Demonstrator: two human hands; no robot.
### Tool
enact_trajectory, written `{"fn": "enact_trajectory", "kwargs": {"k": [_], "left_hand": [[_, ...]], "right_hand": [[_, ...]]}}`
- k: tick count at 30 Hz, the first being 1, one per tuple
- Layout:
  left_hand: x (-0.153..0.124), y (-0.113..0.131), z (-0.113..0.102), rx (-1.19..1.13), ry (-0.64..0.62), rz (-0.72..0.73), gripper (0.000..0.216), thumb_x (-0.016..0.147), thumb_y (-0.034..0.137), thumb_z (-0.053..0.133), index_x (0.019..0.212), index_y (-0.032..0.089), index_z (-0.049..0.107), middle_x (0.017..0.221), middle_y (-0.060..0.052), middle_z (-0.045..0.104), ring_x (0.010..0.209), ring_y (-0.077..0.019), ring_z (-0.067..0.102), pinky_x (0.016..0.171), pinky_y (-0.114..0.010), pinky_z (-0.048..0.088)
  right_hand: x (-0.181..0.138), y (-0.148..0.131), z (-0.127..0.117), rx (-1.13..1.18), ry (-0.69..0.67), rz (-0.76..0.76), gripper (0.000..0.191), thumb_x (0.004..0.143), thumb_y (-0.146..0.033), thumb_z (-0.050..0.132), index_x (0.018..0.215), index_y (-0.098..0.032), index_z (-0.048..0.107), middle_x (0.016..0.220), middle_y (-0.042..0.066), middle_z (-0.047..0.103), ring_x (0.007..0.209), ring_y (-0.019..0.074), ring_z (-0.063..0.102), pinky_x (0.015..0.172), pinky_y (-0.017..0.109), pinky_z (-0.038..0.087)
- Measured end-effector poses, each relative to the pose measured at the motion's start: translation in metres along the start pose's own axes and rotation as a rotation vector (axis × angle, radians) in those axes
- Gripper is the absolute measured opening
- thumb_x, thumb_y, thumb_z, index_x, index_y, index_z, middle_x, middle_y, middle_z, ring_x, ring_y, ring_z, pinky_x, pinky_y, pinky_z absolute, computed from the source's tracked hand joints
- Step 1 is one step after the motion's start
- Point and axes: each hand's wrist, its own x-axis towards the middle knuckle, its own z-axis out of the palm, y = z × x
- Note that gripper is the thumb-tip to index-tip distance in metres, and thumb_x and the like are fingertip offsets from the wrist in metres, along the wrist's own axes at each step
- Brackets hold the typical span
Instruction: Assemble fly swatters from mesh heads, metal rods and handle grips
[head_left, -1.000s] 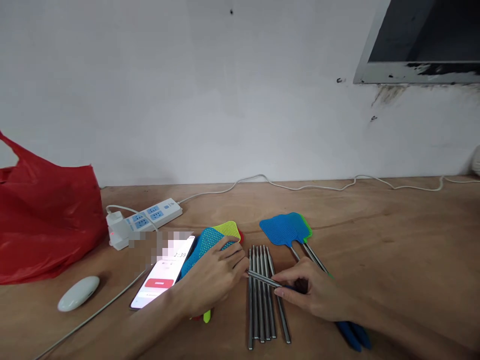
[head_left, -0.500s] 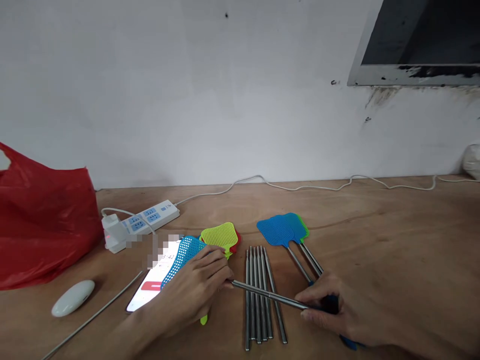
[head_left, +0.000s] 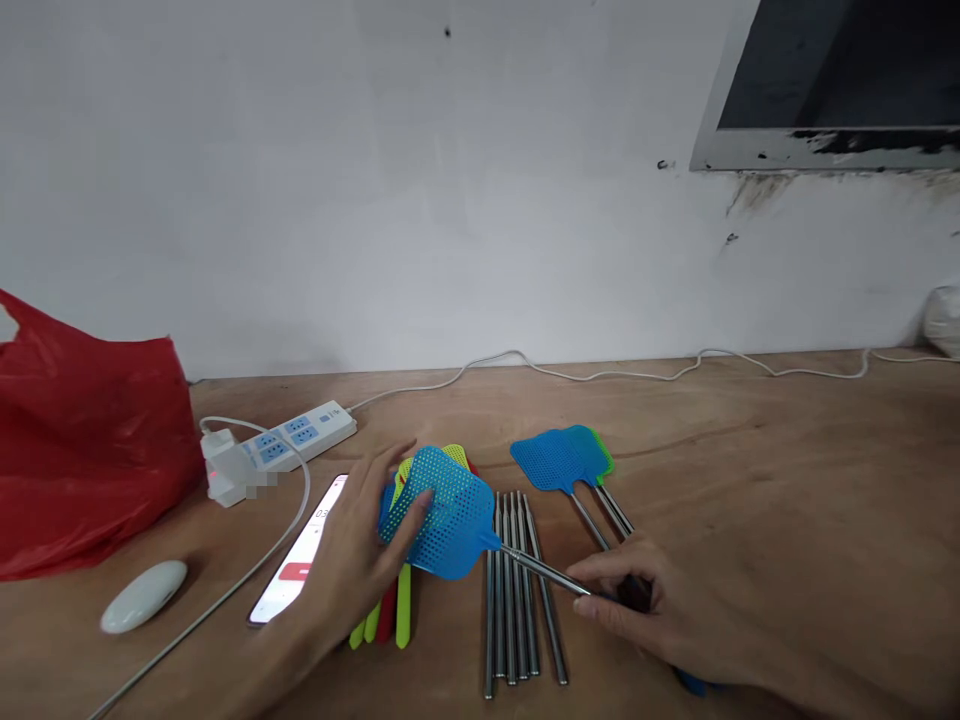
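A blue fly swatter (head_left: 450, 515) with a mesh head and a telescopic metal rod slants across the middle. My right hand (head_left: 645, 595) is closed round the handle end of its rod. My left hand (head_left: 364, 540) has its fingers spread beside the head, the thumb lying on the mesh. Beneath that head are more swatter heads, a yellow one (head_left: 456, 454) among them, with yellow-green and red ends (head_left: 403, 610) sticking out below. Several metal rods (head_left: 517, 600) lie side by side under the held swatter. Further right rest blue swatters (head_left: 551, 460) with a green one partly hidden behind.
A lit phone (head_left: 300, 560) lies by my left forearm. Left of it are a white mouse (head_left: 144, 597) and a cable (head_left: 217, 605). A power strip (head_left: 304, 435) with a plugged-in charger (head_left: 227, 460) stands near a red plastic bag (head_left: 90, 450). A white cord runs along the wall.
My left hand has left the joint between head and rod and spread at the head. The blue head has swung right, flat toward me, off the phone. My right hand keeps its grip.
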Motion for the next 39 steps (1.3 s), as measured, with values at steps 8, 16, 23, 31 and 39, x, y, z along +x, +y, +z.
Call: {"fn": "enact_trajectory", "kwargs": {"k": [8,16,23,31,39], "left_hand": [[0.001,-0.002,0.004,-0.464,-0.149,-0.299,0.033,0.094,0.049,0.052,0.1,0.019,0.064,0.081,-0.001,0.067,0.078,-0.021,0.064,0.068,-0.028,0.054],[0.006,-0.002,0.007,-0.356,-0.167,-0.265,0.034,0.096,0.046,0.046,0.104,0.019,0.065,0.09,-0.003,0.071,0.079,-0.0221,0.066,0.072,-0.031,0.052],[0.007,-0.002,0.003,0.245,-0.183,-0.183,0.044,0.098,0.051,0.032,0.122,0.02,0.053,0.092,-0.006,0.069,0.07,-0.024,0.065,0.064,-0.033,0.042],[-0.001,-0.005,0.009,0.692,-0.484,-0.19,0.049,0.101,0.042,0.031,0.065,0.021,0.056,0.064,-0.007,0.065,0.063,-0.0263,0.065,0.053,-0.031,0.021],[-0.007,-0.007,0.009,0.691,-0.522,-0.2,0.05,0.097,0.045,0.037,0.061,0.02,0.062,0.06,-0.007,0.066,0.061,-0.0264,0.065,0.051,-0.03,0.019]], "right_hand": [[0.008,-0.008,0.013,0.092,-0.013,-0.032,0.033,0.096,-0.041,0.053,0.079,-0.022,0.075,0.056,-0.004,0.046,0.054,0.011,0.036,0.049,0.024,0.028],[0.009,-0.012,0.024,0.12,0.088,-0.002,0.03,0.092,-0.038,0.056,0.07,-0.022,0.068,0.053,-0.005,0.039,0.051,0.0109,0.035,0.047,0.023,0.027],[0.015,0.009,0.023,-0.091,0.3,0.095,0.032,0.095,-0.035,0.046,0.066,-0.022,0.047,0.054,-0.007,0.033,0.049,0.0112,0.041,0.05,0.025,0.028],[0.025,0.055,0.018,-0.563,0.363,0.165,0.02,0.082,-0.021,0.053,0.099,-0.021,0.063,0.054,-0.004,0.052,0.051,0.0177,0.054,0.052,0.027,0.026],[0.028,0.037,0.015,-0.914,0.251,0.174,0.04,0.087,-0.027,0.054,0.127,-0.022,0.056,0.065,0.004,0.067,0.054,0.0248,0.062,0.05,0.03,0.013]]}}
